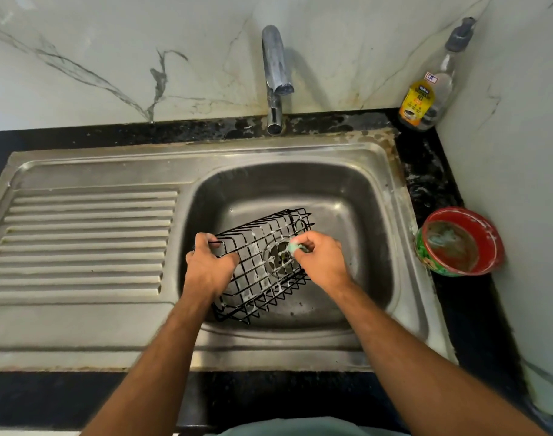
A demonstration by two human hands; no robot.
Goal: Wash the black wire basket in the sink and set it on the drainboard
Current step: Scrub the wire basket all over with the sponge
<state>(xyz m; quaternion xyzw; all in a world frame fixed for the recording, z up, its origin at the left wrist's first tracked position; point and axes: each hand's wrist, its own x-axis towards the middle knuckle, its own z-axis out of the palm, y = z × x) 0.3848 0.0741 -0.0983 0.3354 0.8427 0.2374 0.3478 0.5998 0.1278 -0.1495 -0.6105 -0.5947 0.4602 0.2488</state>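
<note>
Over the sink (357, 190): black wire basket (262, 269), sudsy, gripped by left hand (210, 265); right hand (320, 259) pinching green scrubber (293, 247); soaping underway, rinse and drainboard (83, 243) placement outstanding.

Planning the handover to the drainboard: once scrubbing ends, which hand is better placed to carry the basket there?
Probably the left hand. It already grips the black wire basket on the side nearer the drainboard, while the right hand pinches a green scrubber.
</note>
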